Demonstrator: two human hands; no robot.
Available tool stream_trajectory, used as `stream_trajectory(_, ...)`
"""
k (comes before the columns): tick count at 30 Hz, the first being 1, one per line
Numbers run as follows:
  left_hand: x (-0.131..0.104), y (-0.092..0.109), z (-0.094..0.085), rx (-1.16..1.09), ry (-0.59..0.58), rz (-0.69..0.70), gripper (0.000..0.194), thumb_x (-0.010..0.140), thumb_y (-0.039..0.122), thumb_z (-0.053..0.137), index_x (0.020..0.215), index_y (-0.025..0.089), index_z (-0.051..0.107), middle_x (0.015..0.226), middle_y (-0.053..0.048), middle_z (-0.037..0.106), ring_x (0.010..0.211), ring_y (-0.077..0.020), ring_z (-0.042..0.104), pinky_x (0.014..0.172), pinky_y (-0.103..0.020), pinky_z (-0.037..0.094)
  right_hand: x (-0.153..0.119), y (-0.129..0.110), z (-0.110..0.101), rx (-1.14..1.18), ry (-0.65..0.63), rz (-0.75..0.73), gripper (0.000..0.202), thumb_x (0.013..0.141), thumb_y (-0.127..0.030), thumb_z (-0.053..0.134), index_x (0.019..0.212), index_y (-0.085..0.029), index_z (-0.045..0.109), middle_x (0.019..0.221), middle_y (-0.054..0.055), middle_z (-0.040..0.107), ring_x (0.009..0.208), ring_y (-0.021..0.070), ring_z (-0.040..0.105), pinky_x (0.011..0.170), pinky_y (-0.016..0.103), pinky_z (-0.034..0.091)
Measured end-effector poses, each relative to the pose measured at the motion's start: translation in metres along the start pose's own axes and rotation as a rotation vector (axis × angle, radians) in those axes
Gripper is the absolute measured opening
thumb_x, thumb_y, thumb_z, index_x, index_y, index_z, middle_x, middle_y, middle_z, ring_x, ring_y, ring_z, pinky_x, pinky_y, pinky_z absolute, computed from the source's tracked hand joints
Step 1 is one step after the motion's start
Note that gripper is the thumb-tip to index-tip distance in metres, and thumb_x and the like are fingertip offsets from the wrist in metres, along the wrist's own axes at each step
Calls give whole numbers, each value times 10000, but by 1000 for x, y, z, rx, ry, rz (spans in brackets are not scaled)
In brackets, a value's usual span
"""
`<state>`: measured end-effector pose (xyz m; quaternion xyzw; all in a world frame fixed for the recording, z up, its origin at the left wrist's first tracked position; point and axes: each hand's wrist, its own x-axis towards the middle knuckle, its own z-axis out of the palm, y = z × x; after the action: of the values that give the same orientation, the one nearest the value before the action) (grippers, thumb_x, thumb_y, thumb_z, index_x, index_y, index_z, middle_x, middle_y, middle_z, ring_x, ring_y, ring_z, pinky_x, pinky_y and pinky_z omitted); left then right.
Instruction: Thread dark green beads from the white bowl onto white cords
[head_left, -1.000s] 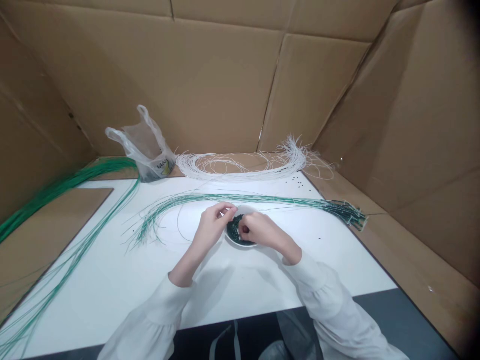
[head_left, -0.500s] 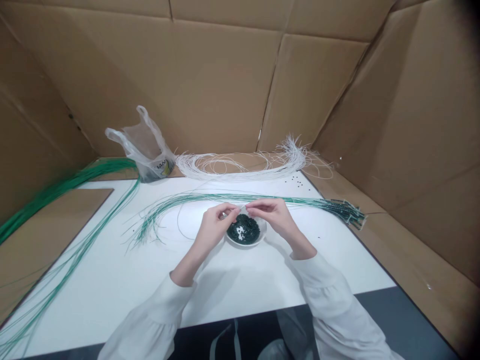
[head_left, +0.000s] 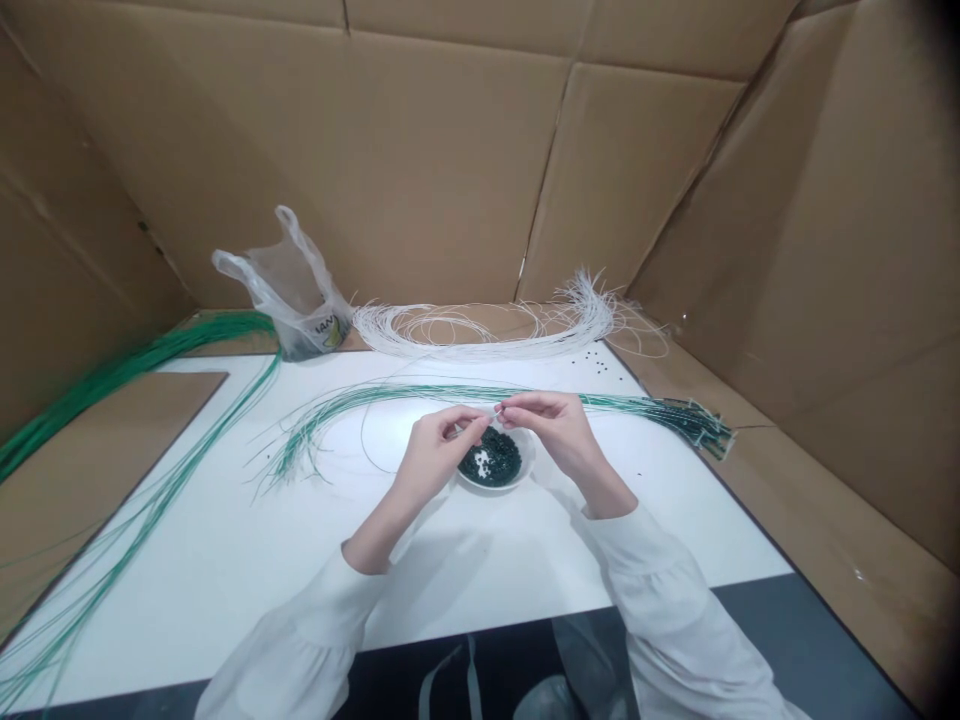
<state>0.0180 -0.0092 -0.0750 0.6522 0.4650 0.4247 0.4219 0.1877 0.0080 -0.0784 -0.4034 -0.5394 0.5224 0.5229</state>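
Dark beads — in bowl — lie just below left grip, right grip.

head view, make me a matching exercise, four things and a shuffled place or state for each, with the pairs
1. white bowl
2. plastic bag
3. white strands
4. left hand

A. loosely looped
B. at the bowl's left side
C. contains small dark pieces
D. standing upright

Pairs: 1-C, 2-D, 3-A, 4-B
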Motion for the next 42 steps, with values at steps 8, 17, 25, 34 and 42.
stream_trajectory(8, -1, 1, 0, -2, -5, -5, 269, 759, 370, 532, 820, 141, 660, 688, -40, 635, 587, -123, 523, 560, -210, 391, 0, 1, 0, 47, -8, 5, 217, 569, -194, 737, 779, -192, 683, 730, 20, 702, 657, 137, 648, 636, 249, 526)
stream_trajectory(17, -1, 2, 0, -15, -5, 7, 275, 758, 379, 535, 819, 144, 663, 649, -25, 619, 564, -113, 503, 543, -206, 370, 0, 3, 0, 67, -4, 7, 190, 572, -191, 735, 753, -186, 679, 734, 29, 706, 667, 157, 655, 626, 266, 527)
stream_trajectory(25, -3, 3, 0, -36, 5, 17, 249, 755, 362, 545, 799, 150, 667, 634, -20, 618, 567, -109, 509, 543, -201, 371, 0, 4, 0, 73, -18, 4, 166, 591, -202, 724, 750, -187, 678, 735, 26, 706, 670, 154, 655, 628, 267, 536)
stream_trajectory(34, -1, 2, 0, -18, -3, 4, 269, 756, 373, 535, 815, 148, 671, 643, -25, 620, 570, -116, 518, 547, -208, 385, 0, 4, 0, 53, -17, -8, 177, 578, -207, 731, 746, -190, 678, 735, 21, 704, 652, 151, 653, 634, 271, 535)
stream_trajectory(42, -1, 1, 0, -22, -15, 5, 277, 752, 383, 538, 810, 147, 671, 666, -32, 631, 583, -122, 529, 553, -209, 395, -2, 0, 1, 18, -16, -14, 170, 580, -210, 727, 739, -184, 676, 735, 24, 703, 656, 155, 654, 632, 272, 535)
